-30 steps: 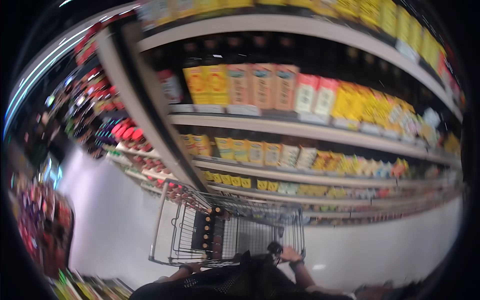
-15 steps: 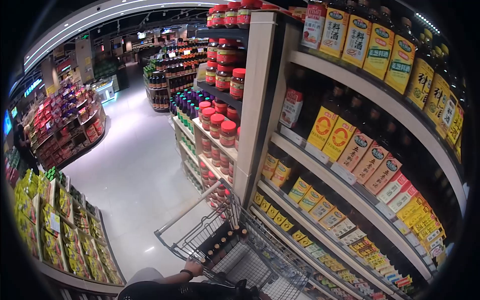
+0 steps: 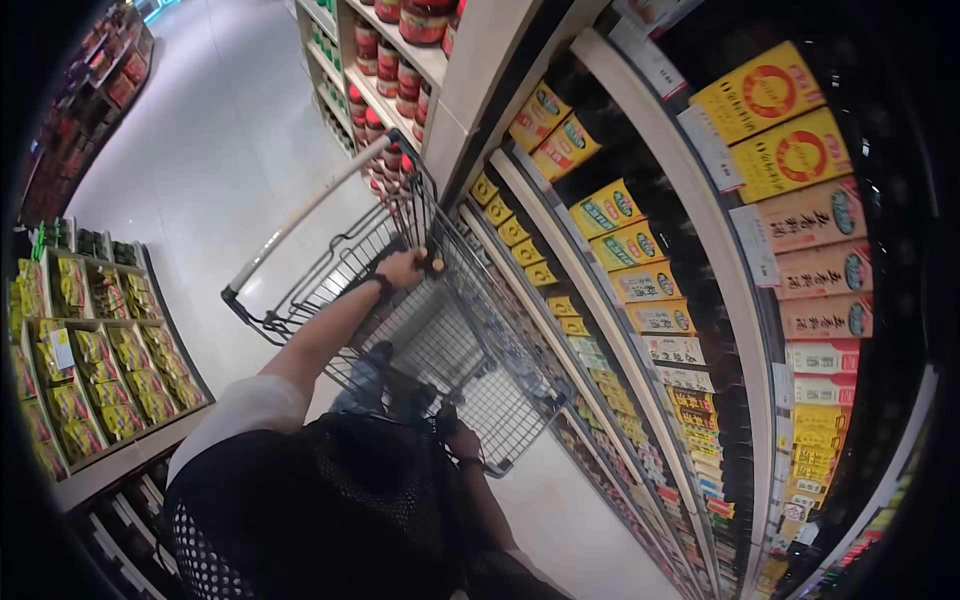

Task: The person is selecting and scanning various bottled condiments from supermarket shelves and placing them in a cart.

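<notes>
My left hand, with a black band at the wrist, reaches over the wire shopping cart. Its fingers are closed around the top of a dark bottle in the cart, and the cap of another bottle shows beside them. My forearm and hand hide most of the bottles. Close to my body, my right hand is curled at a small black object that I cannot make out. The cart's long handle bar slants at the upper left, with no hand on it.
Shelves of boxed bottles in yellow, pink and white rise close on the right. Red-lidded jars fill the shelf end beyond the cart. A low stand of yellow packets is at left. Pale floor runs along the aisle.
My view has tilted down toward the cart and my body. My left hand has moved further over the cart to the bottle tops. My right hand has come into view.
</notes>
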The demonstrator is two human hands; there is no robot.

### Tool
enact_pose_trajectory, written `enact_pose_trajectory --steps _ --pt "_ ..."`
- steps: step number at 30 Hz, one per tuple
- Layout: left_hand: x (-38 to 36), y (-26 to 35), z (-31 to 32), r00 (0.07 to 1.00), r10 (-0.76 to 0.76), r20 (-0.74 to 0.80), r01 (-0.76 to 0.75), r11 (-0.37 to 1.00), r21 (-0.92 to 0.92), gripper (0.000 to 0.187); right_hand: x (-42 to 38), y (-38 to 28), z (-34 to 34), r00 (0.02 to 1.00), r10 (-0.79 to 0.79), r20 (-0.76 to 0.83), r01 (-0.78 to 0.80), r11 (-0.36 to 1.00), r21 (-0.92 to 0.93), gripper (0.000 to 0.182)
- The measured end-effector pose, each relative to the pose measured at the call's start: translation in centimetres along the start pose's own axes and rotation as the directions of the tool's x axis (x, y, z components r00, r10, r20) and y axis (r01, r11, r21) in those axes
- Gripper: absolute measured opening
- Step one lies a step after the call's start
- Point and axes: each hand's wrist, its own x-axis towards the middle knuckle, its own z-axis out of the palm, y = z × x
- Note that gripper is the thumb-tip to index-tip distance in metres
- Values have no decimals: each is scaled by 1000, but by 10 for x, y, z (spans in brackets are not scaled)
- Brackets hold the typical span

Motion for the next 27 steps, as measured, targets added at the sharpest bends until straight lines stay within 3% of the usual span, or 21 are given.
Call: enact_pose_trajectory --steps 4,7,11,13,15,17,20,21,23,25,27 --pt "48 2 38 990 -141 -4 141 986 85 76 -2 6 3 996 87 -25 -89 993 -71 63" --pt "65 8 62 975 -203 95 180 961 212 76 -20 -23 -19 984 168 -57 -172 982 -73 62" --pt "83 18 87 940 -208 272 148 963 224 70 -26 -25 -16 981 167 -100 -171 985 -33 60" --pt "83 22 96 978 -84 190 -7 900 435 67 -33 -38 -22 979 188 -82 -190 981 -28 58" --pt "89 18 108 987 -24 160 -47 903 427 67 -39 -59 -31 962 261 -78 -264 964 -30 56" --pt "94 8 121 997 -33 77 5 940 342 61 -45 -69 -24 941 330 -70 -332 943 -20 55" --pt "81 4 119 987 -6 160 -40 958 285 49 -49 -67 -10 901 203 -382 -275 951 -143 56" --pt "70 6 117 985 32 167 -77 960 269 47 -48 -73 -15 896 215 -389 -283 951 -125 56" --pt "36 13 97 972 176 158 -204 962 181 42 -49 -79 -27 837 266 -478 -285 958 32 53" --pt "-3 11 71 892 431 132 -432 901 -25 34 -41 -72 -37 854 325 -406 -304 946 115 51" --pt "-60 33 26 831 554 58 -547 831 -101 28 -31 -71 -48 812 262 -521 -93 940 328 50"
